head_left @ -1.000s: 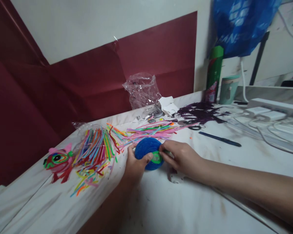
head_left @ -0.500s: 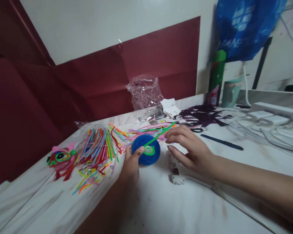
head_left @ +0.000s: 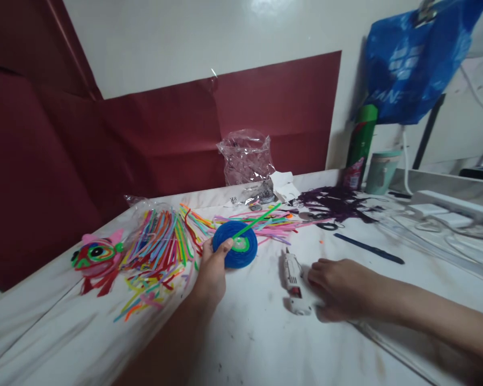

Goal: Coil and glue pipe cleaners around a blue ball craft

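Across the near part of one white marbled bench point(head_left: 249, 338), two bare hands are at work. The left hand point(head_left: 214, 271) grasps one blue disc point(head_left: 240, 259) by its left side, thumb over the upper face, so the disc sits left of the glue gun point(head_left: 293, 276), facing the viewer. The right hand point(head_left: 340, 287) is curled just beside that one white gun, which lies with its nozzle pointing away; whether this hand grips anything cannot be told.

The disc is round, with fine blue rings like wound cord. At its centre, bright green surrounds a pale middle, and one straight green strip point(head_left: 261, 219) sticks out past the upper right rim. White bench top stretches between the left forearm point(head_left: 181, 327) and the glue gun.

To the left are one heap of cut strips point(head_left: 148, 295), one pink fish-like figure point(head_left: 102, 262) with red parts below, and one clear packet of colourful strips point(head_left: 156, 241), too many to count. More loose strips point(head_left: 276, 230) lie behind the disc; to the right lies one dark blue flat tool point(head_left: 368, 248).

Farther back come one purple tangle point(head_left: 334, 203), one white power strip point(head_left: 459, 202), one pale green cup point(head_left: 381, 174), one green can point(head_left: 361, 136) and, near the raised back edge point(head_left: 193, 200), one crumpled clear bag point(head_left: 247, 155).
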A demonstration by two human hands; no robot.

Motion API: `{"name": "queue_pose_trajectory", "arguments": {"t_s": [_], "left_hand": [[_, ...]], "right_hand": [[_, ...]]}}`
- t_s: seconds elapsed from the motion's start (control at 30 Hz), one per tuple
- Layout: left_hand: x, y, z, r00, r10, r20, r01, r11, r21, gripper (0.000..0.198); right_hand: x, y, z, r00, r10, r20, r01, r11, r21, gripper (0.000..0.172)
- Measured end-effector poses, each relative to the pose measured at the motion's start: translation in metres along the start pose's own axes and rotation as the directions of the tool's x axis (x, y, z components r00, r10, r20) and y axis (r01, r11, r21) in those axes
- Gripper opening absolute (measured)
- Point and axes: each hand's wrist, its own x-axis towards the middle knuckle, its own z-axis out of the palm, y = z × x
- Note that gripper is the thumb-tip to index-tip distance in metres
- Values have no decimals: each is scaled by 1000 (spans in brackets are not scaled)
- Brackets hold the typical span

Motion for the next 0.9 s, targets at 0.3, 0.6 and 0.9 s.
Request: {"name": "queue_pose_trajectory", "arguments": {"t_s": [0.3,0.6,0.9], "left_hand": [[3,-7,3,994,25,-105,-22,999,36,51],[1,-21,8,999,-12,-35,13,999,38,60],[-12,-19,16,998,-26,59,22,998,62,65]], "right_hand": [[-6,4,8,991,-18,-131,42,982,187,18],[-23,-8,5,896,86,-435,248,716,652,12],[-24,-12,8,895,99,-434,247,701,669,11]]}}
